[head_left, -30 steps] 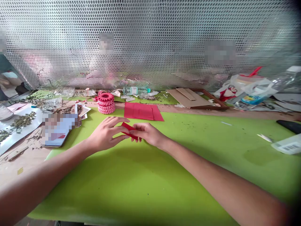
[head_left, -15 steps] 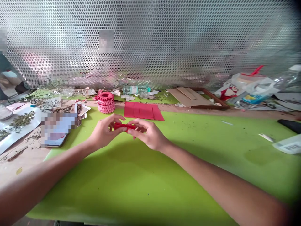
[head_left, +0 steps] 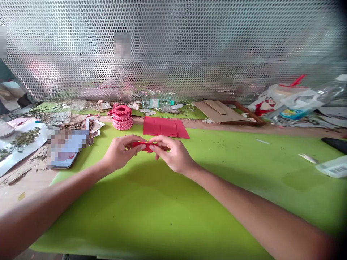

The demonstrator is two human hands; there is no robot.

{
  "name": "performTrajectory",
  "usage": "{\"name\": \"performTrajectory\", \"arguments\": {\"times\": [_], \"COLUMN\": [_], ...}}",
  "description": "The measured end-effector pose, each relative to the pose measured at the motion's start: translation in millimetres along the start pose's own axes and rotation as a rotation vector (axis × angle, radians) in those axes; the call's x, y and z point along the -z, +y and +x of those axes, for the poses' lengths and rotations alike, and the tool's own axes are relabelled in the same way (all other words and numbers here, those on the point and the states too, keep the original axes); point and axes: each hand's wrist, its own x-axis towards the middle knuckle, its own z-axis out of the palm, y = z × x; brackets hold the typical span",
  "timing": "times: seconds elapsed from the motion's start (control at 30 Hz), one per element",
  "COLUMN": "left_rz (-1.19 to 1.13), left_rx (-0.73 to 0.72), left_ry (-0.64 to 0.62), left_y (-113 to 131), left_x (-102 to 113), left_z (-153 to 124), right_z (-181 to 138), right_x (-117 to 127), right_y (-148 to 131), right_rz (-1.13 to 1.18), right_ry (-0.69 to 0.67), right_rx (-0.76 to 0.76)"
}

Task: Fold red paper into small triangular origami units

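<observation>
A small folded strip of red paper (head_left: 145, 145) is pinched between both my hands just above the green mat (head_left: 168, 202). My left hand (head_left: 119, 153) grips its left end with thumb and fingers closed. Closed on the right end of the strip is my right hand (head_left: 172, 153). Behind them lies a flat stack of red paper sheets (head_left: 164, 127). To the left of those sheets stands a pile of pink-red pleated paper rings (head_left: 122, 117).
A perforated metal screen (head_left: 173, 50) walls off the back. A plastic bottle (head_left: 155, 103), cardboard pieces in a wooden frame (head_left: 225, 112) and plastic bags (head_left: 292, 101) line the back edge. Papers with dried plants (head_left: 24, 139) lie left; a black object (head_left: 334, 144) and a labelled packet (head_left: 332, 168) right.
My hands lifted the red strip off the mat and drew together. The strip turned from slanted to level, and both hands now pinch its ends.
</observation>
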Motion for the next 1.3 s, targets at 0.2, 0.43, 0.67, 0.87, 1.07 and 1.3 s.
{"name": "performTrajectory", "arguments": {"times": [0.2, 0.43, 0.67, 0.87, 1.07, 1.3], "left_rz": [0.024, 0.015, -0.004, -0.137, -0.297, -0.357], "left_rx": [0.034, 0.049, 0.059, 0.067, 0.096, 0.093], "left_ry": [-0.009, 0.014, -0.002, -0.081, -0.105, 0.019], "left_y": [-0.1, 1.6, -1.0, -5.0, -6.8, -8.1], "left_x": [0.5, -0.6, -3.6, -2.7, -6.7, 3.3], "left_z": [0.0, -0.9, -1.9, -0.6, -2.2, 7.5], "right_z": [0.5, 1.2, 3.2, 3.1, 2.7, 8.4], "right_x": [0.0, -0.7, -3.6, -1.7, -1.9, 9.7], "right_y": [0.1, 0.2, 1.4, 2.5, 4.6, 5.0], "right_rz": [0.008, 0.065, 0.134, 0.096, 0.057, 0.007], "right_ry": [0.003, -0.092, -0.144, -0.119, -0.106, -0.031], "right_rx": [-0.004, -0.082, -0.156, -0.129, -0.115, -0.09]}}
